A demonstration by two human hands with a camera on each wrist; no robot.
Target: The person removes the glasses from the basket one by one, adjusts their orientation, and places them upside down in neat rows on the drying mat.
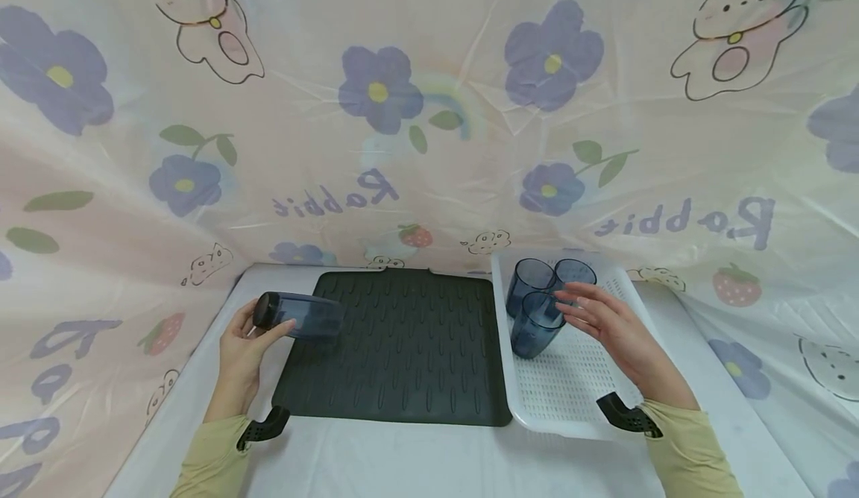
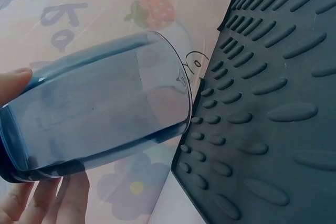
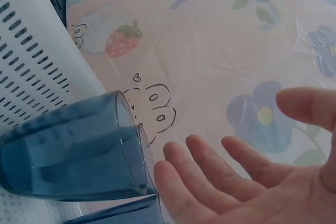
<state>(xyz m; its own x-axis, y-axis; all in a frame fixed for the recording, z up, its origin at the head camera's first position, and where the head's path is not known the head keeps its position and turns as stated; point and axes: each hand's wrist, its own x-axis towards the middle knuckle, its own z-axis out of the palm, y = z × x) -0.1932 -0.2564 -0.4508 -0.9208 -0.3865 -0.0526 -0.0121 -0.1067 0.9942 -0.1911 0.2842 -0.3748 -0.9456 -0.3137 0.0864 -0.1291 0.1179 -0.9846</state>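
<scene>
My left hand (image 1: 243, 349) grips a blue drinking glass (image 1: 305, 316) by its thick, dark base end. The glass (image 2: 100, 108) lies tipped sideways in the air, its rim pointing right over the left part of a dark ribbed mat (image 1: 403, 356). My right hand (image 1: 614, 326) is spread with loosely extended fingers beside several matching blue glasses. Those stand in a white perforated tray (image 1: 570, 401), the front glass (image 1: 537, 326) closest to me. In the right wrist view, the fingertips (image 3: 168, 182) are close to a glass rim; whether they touch it, I cannot tell.
The mat and tray sit side by side on a white-covered table (image 1: 403, 457). Behind and at both sides hangs a printed curtain (image 1: 443, 162) with flowers and rabbits, close to the back edges of mat and tray.
</scene>
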